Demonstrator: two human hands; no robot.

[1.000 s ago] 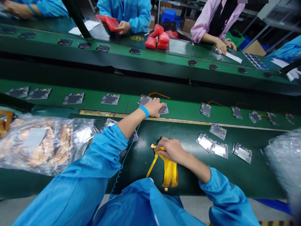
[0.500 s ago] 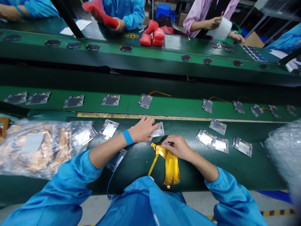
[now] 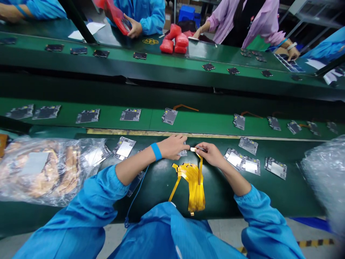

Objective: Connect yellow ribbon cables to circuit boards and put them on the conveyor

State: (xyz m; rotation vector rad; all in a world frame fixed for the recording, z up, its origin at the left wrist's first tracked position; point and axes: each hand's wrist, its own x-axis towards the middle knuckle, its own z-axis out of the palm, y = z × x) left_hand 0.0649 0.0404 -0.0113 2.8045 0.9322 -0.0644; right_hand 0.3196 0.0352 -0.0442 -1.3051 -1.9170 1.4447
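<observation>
My right hand pinches the upper end of a yellow flex cable, whose strip hangs down over the pile. My left hand, with a blue wrist band, lies over a circuit board, mostly hidden beneath it; its fingers reach toward the cable's end. Below both hands a bundle of yellow flex cables lies on the green table, one strip splayed to the left. Another board lies partly under my left forearm.
Boards lie left and right. A plastic bag of copper-coloured parts is at left, bubble wrap at right. Beyond, a green belt carries boards; co-workers stand across a further line.
My right hand has risen from the bundle with one cable, up beside my left hand. My left hand has shifted slightly right. Boards on the near belt have moved right, those on the far belt left.
</observation>
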